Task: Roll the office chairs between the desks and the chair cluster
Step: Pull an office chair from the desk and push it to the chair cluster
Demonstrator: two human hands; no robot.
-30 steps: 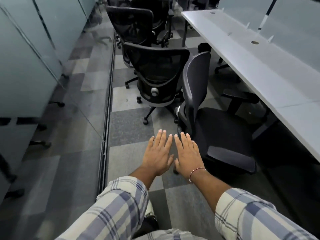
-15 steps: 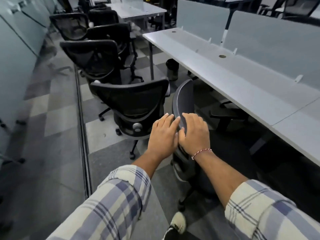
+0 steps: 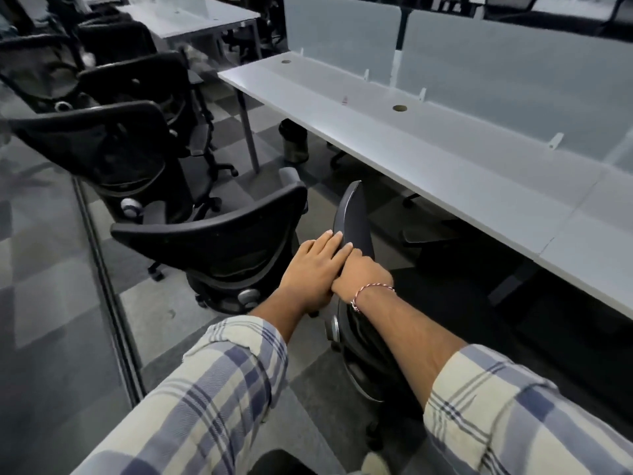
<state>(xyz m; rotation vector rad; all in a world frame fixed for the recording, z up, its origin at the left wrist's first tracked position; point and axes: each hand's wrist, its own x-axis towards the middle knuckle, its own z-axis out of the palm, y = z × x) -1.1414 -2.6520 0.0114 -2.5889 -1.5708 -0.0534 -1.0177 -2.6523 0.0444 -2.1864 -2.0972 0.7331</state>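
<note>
A grey office chair stands side-on beside the long white desk [image 3: 428, 159], and its backrest [image 3: 354, 214] shows edge-on. My right hand [image 3: 364, 274] grips the top of the backrest, fingers curled over its far face. My left hand [image 3: 313, 269] lies against the near face, fingers nearly straight and fingertips showing beside the right hand. The seat is mostly hidden under my right arm. Just left stands a black mesh chair [image 3: 212, 241], its back towards me. Behind it is the chair cluster [image 3: 113, 149], running to the far left.
A glass partition [image 3: 41, 269] with a floor track runs along the left. Frosted divider panels [image 3: 496, 63] line the desk's far edge. A dark bin [image 3: 294, 142] stands under the desk by its metal leg [image 3: 248, 132]. A second desk [image 3: 191, 15] stands farther back.
My hands rose from hovering over the floor to the grey chair's backrest and took hold of it. The view has lifted and swung, and the chair sits closer to me.
</note>
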